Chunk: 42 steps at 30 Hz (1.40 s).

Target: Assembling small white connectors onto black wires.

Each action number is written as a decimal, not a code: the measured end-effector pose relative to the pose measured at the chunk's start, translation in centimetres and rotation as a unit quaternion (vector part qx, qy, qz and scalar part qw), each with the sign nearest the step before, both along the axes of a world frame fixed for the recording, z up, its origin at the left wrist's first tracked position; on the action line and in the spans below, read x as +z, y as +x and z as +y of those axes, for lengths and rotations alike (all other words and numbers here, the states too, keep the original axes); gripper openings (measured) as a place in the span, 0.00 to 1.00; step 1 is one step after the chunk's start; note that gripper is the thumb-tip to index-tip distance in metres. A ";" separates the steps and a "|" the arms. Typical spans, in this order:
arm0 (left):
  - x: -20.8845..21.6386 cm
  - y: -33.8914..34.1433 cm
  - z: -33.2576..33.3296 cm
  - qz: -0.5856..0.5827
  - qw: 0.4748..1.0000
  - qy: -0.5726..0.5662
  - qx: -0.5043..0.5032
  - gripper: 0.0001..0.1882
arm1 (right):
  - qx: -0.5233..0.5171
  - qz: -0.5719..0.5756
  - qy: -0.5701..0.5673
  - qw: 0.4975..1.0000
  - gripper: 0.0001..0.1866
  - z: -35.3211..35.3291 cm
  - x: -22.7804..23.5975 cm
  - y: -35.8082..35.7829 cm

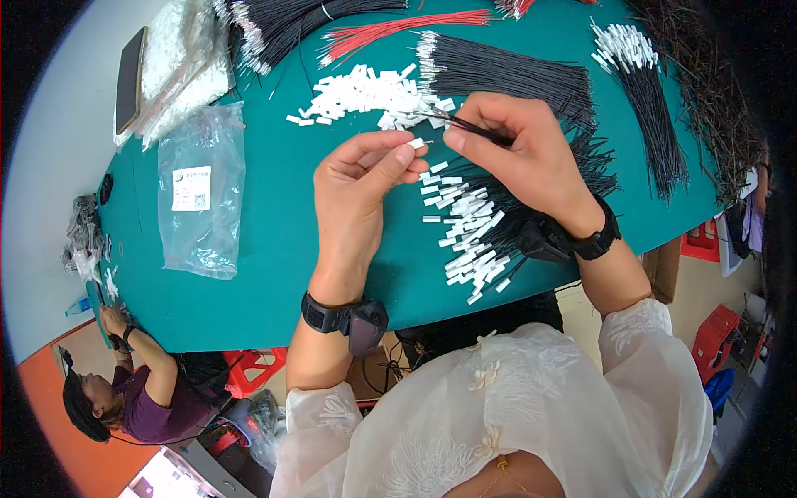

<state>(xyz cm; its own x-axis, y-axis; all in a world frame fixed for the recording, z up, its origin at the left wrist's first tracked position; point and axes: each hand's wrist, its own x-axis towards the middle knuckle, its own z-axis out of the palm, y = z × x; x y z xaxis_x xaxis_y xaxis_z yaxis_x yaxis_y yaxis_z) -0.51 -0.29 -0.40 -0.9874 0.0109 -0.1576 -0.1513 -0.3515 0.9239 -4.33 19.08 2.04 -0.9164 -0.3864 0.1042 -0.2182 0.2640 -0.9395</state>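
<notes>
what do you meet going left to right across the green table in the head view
dark flat device → clear plastic bag → left hand pinching a white connector → right hand holding a black wire → bundle of black wires with white ends

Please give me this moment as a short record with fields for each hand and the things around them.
Left hand: left hand pinches a small white connector between thumb and fingertips.
Right hand: right hand holds a thin black wire, its tip pointing at the connector.
Under the hands: black wires with white connectors fitted lie on the green table.
Behind: a heap of loose white connectors, a black wire bundle, red wires.
Left side: a clear plastic bag.
Far left: another person at the table edge.
</notes>
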 end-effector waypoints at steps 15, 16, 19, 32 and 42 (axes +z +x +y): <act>0.0 0.2 0.2 0.020 0.999 -0.027 0.003 0.06 | 0.021 -0.005 -0.009 1.000 0.09 0.1 -0.2 0.0; 0.0 0.1 0.1 0.021 0.999 -0.031 0.006 0.06 | 0.025 0.004 -0.015 1.000 0.09 0.0 -0.2 0.1; -0.1 0.1 0.1 0.023 0.999 -0.040 0.011 0.06 | 0.034 0.021 -0.026 0.999 0.09 -0.1 -0.2 0.1; -0.1 0.2 0.2 0.029 0.999 -0.045 -0.003 0.06 | 0.044 0.020 -0.003 0.999 0.08 -0.1 -0.3 0.1; 0.0 0.2 0.4 0.018 1.000 -0.022 -0.012 0.04 | 0.053 0.035 0.007 0.998 0.08 -0.1 -0.5 0.1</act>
<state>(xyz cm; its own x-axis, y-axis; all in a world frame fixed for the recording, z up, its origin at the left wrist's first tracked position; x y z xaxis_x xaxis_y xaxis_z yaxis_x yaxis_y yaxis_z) -0.30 0.06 -0.40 -0.9920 0.0288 -0.1230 -0.1259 -0.3066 0.9435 -4.22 19.01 1.54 -0.8611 -0.4823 0.1610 -0.3109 0.2489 -0.9173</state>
